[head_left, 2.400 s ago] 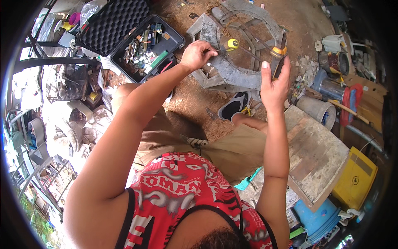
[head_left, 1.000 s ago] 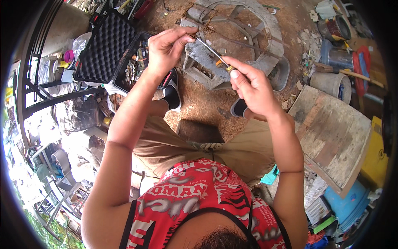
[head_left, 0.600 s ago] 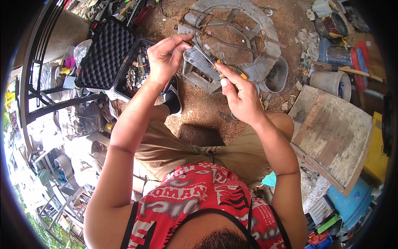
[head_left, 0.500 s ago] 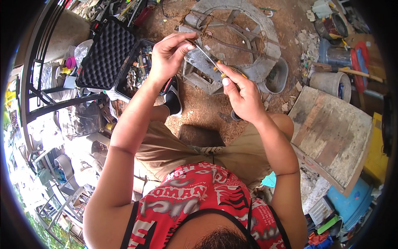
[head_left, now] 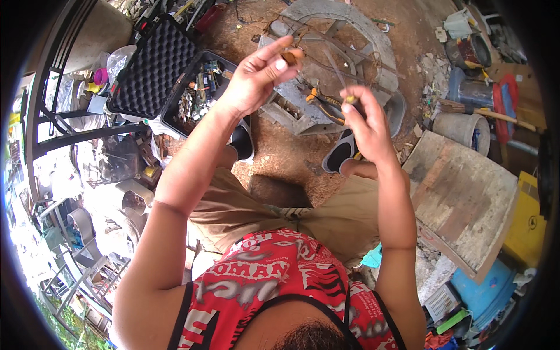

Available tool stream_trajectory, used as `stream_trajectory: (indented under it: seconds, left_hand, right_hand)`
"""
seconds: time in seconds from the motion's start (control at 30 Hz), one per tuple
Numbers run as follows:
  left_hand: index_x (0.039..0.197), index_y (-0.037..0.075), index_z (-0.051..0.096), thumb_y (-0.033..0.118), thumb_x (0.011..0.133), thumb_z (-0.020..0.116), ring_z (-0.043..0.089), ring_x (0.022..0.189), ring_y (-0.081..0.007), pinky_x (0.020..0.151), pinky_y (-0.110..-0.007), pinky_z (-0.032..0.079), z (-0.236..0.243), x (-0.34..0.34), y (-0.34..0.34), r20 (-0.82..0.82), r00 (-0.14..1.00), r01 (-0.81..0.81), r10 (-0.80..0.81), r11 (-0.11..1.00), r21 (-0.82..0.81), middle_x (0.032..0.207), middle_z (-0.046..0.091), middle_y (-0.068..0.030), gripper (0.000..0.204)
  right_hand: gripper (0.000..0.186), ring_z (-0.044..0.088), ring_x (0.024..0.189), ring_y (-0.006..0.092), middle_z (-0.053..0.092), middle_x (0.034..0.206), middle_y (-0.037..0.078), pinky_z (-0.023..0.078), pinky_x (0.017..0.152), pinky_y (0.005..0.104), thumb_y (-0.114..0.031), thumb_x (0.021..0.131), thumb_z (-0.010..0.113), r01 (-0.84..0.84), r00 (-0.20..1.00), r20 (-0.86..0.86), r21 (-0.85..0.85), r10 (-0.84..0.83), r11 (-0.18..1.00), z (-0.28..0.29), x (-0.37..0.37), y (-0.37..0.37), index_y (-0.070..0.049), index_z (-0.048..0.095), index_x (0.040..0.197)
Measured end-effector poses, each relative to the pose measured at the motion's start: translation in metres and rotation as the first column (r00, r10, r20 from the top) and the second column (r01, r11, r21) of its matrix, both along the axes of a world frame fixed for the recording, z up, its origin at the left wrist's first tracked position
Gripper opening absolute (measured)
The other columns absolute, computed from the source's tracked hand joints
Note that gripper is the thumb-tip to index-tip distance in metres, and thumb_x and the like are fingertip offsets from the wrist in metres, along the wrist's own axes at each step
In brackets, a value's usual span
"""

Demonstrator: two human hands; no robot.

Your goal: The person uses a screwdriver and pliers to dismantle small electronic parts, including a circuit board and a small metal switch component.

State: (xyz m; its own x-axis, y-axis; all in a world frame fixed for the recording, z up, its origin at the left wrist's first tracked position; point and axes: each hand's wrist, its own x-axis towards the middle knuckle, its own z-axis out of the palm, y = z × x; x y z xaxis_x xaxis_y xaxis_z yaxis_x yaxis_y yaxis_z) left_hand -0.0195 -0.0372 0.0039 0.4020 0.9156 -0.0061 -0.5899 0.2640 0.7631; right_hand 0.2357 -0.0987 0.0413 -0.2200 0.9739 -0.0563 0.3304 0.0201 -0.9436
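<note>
In the head view, the left hand (head_left: 254, 84) was raised over the near left part of a grey ring-shaped frame (head_left: 382, 44), with thumb and fingers closed in a pinch on a small brown piece (head_left: 289, 58). What that piece was could not be told at this size. The right hand (head_left: 368, 119) had its fingers curled around the yellow and dark handle of a screwdriver (head_left: 336, 70), whose blurred shaft pointed up and left, its tip apart from the brown piece. Between the hands and lower lay pliers (head_left: 328, 107) in orange and black, at the frame's near edge; a line of small marks showed on them, too blurred to read.

The boldest printing was on the person's red tank top (head_left: 262, 280): large white capitals, partly folded away, among grey and black shapes, with finer white lines of text toward the right side, too small to make out. A yellow case (head_left: 523, 219) at the right edge carried a dark round emblem. To the left stood an open black case (head_left: 154, 67), foam-lined in its lid and filled with small parts.
</note>
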Motion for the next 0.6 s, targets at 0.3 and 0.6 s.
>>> stream_trajectory:
  seconds: [0.3,0.6]
  left_hand:
    - [0.124,-0.002,0.061,0.017,0.09,0.07,0.064,0.104,-0.0159,0.094,-0.03,0.052,-0.005,0.009,-0.009,-0.134,0.954,0.249,-0.269,0.957,-0.15,0.115,0.067,-0.0105,0.04]
    - [0.124,-0.004,0.061,0.017,0.088,0.073,0.065,0.104,-0.0179,0.097,-0.032,0.052,0.004,0.011,0.003,-0.251,0.916,0.277,-0.314,0.945,-0.172,0.115,0.068,-0.0134,0.043]
  right_hand:
    - [0.038,0.069,0.089,0.0249,0.069,0.102,0.01,0.055,0.078,0.0337,-0.018,0.078,0.078,-0.262,0.959,0.206,0.367,0.197,0.892,0.013,-0.026,0.05,-0.009,0.069,0.115]
    - [0.031,0.068,0.082,0.0211,0.069,0.095,0.007,0.055,0.072,0.0316,-0.011,0.076,0.079,-0.241,0.97,0.088,0.447,0.225,0.861,-0.007,-0.025,0.064,-0.01,0.073,0.107]
